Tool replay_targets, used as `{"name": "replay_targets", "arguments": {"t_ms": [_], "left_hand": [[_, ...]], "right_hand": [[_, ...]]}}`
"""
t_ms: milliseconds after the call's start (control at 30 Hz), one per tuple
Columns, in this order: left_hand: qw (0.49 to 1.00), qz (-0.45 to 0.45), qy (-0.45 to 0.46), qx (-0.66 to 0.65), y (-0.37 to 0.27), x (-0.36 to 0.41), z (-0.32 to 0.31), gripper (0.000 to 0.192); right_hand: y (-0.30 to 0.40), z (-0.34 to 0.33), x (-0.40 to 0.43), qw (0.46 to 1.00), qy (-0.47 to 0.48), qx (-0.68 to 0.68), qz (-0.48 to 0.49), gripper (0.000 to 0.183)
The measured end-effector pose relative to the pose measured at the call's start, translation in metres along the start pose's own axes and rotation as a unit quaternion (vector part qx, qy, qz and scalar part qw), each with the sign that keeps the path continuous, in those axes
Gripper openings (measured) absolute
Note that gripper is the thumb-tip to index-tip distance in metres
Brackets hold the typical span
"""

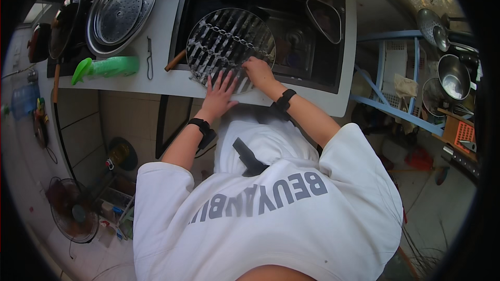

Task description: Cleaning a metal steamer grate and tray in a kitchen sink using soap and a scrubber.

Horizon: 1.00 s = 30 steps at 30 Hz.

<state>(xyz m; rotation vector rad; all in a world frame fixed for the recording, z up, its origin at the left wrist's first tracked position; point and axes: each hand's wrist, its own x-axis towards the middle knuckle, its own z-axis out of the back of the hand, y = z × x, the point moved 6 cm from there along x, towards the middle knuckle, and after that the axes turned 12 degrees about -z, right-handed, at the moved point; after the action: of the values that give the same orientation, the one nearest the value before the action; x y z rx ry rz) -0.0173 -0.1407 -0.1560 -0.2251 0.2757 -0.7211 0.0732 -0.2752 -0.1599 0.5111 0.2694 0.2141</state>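
Observation:
A round, dirty grill grate (230,47) with dark slots and pale residue lies over the left part of the black sink (340,74) and its front edge. A metal chain crosses the grate. My left hand (222,93) rests with spread fingers on its near edge. My right hand (258,72) has its fingers bent together at the grate's near right side; whether something is pinched in them is hidden. A wooden handle (175,61) sticks out from the grate's left side.
On the white counter (156,82) left of the sink lie a green spray bottle (113,66), a thin metal tool (149,58) and round perforated steamer trays (119,13). A triangular strainer basket (324,19) sits at the sink's right. A blue rack (398,113) stands at right.

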Motion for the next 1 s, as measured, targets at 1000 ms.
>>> {"name": "replay_targets", "arguments": {"t_ms": [1000], "left_hand": [[1.0, 0.001, -0.023, 0.006, -0.001, -0.003, 0.0, 0.083]], "right_hand": [[-0.016, 0.027, 0.041, 0.994, -0.108, 0.007, -0.033, 0.018]]}}
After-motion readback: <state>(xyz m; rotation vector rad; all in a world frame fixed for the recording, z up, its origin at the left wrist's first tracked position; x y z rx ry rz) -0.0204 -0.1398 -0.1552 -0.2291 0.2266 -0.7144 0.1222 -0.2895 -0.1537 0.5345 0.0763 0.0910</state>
